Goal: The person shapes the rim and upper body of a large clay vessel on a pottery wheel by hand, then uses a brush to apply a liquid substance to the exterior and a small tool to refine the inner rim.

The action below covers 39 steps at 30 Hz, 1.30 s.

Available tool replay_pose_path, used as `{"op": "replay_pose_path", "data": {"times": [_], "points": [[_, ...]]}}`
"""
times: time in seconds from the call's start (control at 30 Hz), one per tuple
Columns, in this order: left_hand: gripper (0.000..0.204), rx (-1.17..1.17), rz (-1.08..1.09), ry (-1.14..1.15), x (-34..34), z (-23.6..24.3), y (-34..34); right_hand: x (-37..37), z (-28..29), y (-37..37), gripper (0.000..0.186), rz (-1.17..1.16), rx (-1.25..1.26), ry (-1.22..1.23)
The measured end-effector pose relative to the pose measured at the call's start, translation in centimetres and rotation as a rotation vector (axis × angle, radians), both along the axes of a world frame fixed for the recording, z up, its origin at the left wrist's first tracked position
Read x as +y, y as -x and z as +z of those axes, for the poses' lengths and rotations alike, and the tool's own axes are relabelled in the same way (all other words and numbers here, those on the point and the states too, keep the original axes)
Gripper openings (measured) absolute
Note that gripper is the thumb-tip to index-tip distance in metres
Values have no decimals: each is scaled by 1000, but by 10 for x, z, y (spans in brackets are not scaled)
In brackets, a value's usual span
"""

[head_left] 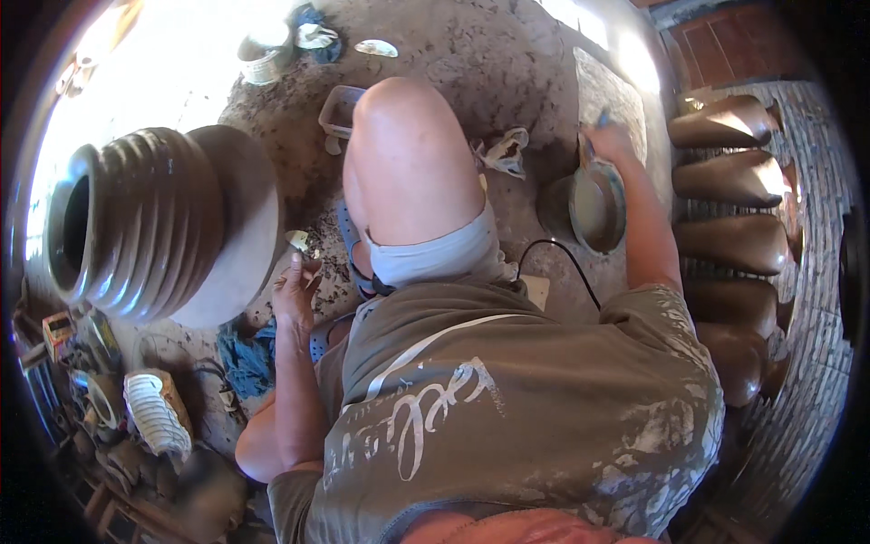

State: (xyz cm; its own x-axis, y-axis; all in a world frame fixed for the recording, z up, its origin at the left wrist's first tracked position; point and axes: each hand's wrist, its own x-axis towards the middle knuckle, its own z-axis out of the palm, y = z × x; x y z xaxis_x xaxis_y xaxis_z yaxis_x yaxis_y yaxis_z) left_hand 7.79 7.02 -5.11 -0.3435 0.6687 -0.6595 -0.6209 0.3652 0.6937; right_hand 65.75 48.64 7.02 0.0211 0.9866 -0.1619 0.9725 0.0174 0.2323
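My right hand (611, 142) is closed on a thin tool with a blue end (604, 118), at the far rim of a bucket (575, 214) of cloudy, greyish liquid. The tool's kind is hard to make out. My left hand (294, 292) is raised beside my knee, thumb up and apart from loosely curled fingers; I see nothing held in it. A small pale yellow piece (297, 239) shows just beyond the thumb tip. To the left, a large, wet-looking ribbed clay pot (149, 222) stands against a round grey disc (249, 218).
Several smooth brown clay pots (729, 181) line the right side. A shallow tub (340, 109), a crumpled plastic bag (506, 152) and a pale bucket (263, 59) are on the floor ahead. A black cable (571, 254) curves near the bucket. Blue cloth (245, 354) and clutter lie lower left.
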Motion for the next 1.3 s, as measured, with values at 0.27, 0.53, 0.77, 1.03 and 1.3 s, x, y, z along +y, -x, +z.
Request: {"op": "replay_pose_path", "data": {"times": [0.27, 0.53, 0.77, 1.03, 1.3], "points": [[61, -13, -249, 100, 5, -3, -15, -126, -152, -141, 53, -765, 543, 14], [48, -104, 80, 202, -17, -57, 37, -120, -71, -73, 69, -698, 325, -279], [53, -143, 719, 288, -59, -93, 86, -147, -112, -82, 56, -691, 405, -343], [90, -121, 1144, -145, -122, -51, 202, -106, -108, -66, 45, -256, 122, -104], [99, -118, 729, 11, 5, -3, -2, -22, 56, 249, 38, 369, 1188, -281]]}}
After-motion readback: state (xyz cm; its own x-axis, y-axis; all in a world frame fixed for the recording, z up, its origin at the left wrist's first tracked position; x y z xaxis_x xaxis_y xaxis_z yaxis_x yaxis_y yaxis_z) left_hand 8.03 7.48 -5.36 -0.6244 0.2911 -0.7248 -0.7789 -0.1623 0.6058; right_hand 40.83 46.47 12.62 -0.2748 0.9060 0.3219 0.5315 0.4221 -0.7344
